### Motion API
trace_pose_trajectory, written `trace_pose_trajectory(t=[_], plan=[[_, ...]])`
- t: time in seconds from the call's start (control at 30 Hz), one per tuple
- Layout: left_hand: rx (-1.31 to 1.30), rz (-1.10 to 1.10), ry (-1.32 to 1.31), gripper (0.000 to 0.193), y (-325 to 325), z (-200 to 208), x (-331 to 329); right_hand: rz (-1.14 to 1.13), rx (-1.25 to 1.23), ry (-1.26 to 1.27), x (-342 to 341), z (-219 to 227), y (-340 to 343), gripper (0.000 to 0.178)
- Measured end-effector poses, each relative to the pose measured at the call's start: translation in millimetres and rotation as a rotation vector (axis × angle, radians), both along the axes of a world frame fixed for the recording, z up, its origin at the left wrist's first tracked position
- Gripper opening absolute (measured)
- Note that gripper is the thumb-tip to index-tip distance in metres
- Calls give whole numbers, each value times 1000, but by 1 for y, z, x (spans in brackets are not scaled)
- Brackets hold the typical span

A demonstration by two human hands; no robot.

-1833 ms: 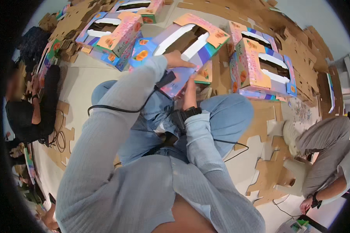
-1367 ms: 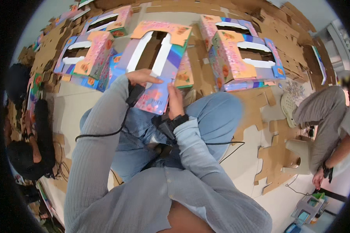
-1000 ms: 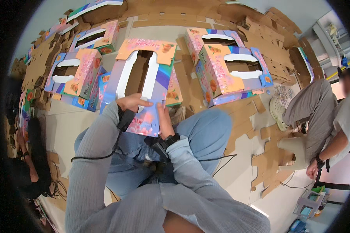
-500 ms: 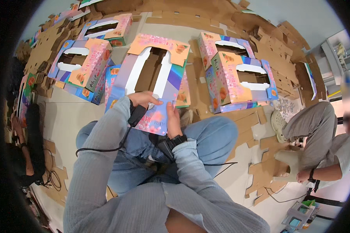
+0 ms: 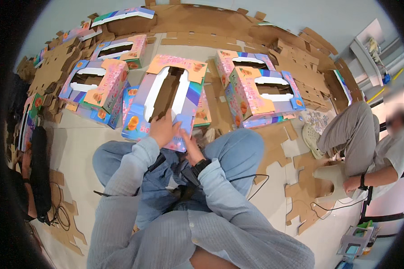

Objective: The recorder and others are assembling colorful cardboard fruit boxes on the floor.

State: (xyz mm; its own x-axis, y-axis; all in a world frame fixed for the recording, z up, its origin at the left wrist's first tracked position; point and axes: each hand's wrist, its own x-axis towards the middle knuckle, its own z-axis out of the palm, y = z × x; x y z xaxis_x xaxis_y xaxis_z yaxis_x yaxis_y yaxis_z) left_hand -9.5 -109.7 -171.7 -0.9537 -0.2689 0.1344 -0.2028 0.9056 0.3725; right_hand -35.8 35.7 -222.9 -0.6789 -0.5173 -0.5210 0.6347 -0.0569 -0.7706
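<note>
A peach-printed cardboard box (image 5: 192,99) with pink, blue and orange panels stands before my knees. Its long top opening has white edge strips, and brown cardboard shows inside. My left hand (image 5: 164,129) grips the near end panel, fingers bent at the near end of the opening, thumb toward the right. At the near right corner, my right hand (image 5: 192,149) holds the same panel, its thumb up against the printed face and its other fingers largely hidden. Beneath this box another printed box (image 5: 133,122) shows at the left.
Stacked printed boxes stand at the left (image 5: 94,80) and right (image 5: 265,95), with another box (image 5: 137,50) farther back. Flat brown cardboard (image 5: 303,190) covers parts of the floor. A seated person (image 5: 345,134) is at the right; another person's dark-clothed limb (image 5: 40,170) is at the left.
My left hand has shifted from the end panel's left edge onto its middle, fingers now at the opening. The end panel is bent further down. The whole view has tilted upward.
</note>
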Motion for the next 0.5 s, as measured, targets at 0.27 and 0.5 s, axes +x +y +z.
trace_pose_trajectory(t=[0.27,0.5], plan=[[61,-18,-46,62,8,17,23,47,-49,52,15,13,11,95],[-41,63,235,58,27,49,57,-115,-243,4,5,32,12,62]])
